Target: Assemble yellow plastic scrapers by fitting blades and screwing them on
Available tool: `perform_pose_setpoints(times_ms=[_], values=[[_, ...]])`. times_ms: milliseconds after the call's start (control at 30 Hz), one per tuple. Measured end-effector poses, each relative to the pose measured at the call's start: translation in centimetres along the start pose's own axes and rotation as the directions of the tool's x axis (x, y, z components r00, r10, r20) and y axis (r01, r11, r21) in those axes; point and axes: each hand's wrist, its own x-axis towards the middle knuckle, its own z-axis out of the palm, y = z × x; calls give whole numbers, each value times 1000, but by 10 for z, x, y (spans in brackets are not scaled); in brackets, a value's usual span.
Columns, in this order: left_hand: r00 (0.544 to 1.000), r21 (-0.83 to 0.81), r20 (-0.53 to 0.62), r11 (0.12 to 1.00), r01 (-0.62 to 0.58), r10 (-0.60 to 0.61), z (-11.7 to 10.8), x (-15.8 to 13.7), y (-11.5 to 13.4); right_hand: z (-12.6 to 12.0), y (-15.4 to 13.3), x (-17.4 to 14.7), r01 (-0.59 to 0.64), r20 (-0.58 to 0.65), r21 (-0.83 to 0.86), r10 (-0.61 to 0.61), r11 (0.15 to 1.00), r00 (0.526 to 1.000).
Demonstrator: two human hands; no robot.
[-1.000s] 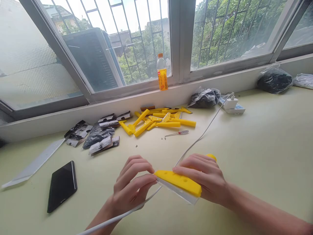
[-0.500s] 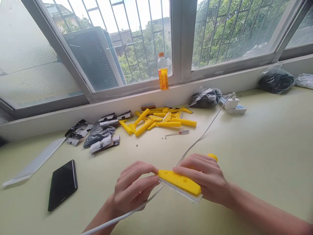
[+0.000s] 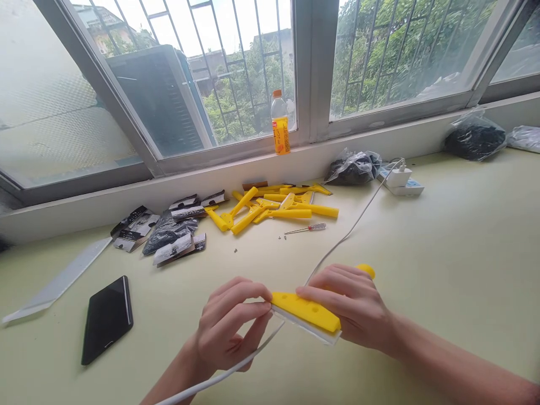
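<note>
Yellow scraper (image 3: 306, 309), held low above the table (image 3: 442, 253) between two hands, as I view it remotely through the head camera. The right hand (image 3: 356, 298) keeps its grip closed around the scraper, thumb side resting on the head, while the rounded handle end projects beyond the knuckles. The left hand (image 3: 234, 323) has a narrow grip: thumb and index finger pinch the opposite end of the head. A pale strip (image 3: 307, 325) runs along the head's near edge. Compared with one second earlier, I find this strip lying closer to the head, where it previously slanted away; its outer end now projects less than half a second ago. The pile of yellow scrapers (image 3: 291, 214), the screwdriver (image 3: 316, 227) and the phone (image 3: 107, 320) keep their places. Writing: the bottle (image 3: 280, 135) on the windowsill (image 3: 236, 171) bears an orange label with dark characters, and the cards (image 3: 174, 247) carry print; I cannot read either at this size.
</note>
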Motion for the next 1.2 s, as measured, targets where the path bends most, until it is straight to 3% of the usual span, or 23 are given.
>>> perform_pose_setpoints(times_ms=[300, 500, 800, 967, 1200], values=[[993, 85, 111, 996, 19, -28, 0, -1, -3, 2, 0, 1, -27, 26, -42, 28, 999, 999], [998, 79, 39, 996, -49, 46, 9, 2, -1, 8, -3, 0, -75, 73, -31, 78, 997, 994], [998, -48, 36, 997, -55, 57, 11, 1, 2, 10, -5, 0, -63, 98, -20, 65, 998, 993], [995, 0, 29, 995, -100, 99, 11, -1, 3, 11, -4, -1, -48, 95, -24, 50, 999, 994], [998, 10, -10, 998, -63, 63, 11, -2, 6, 10, -4, -1, -44, 92, -28, 46, 999, 995]])
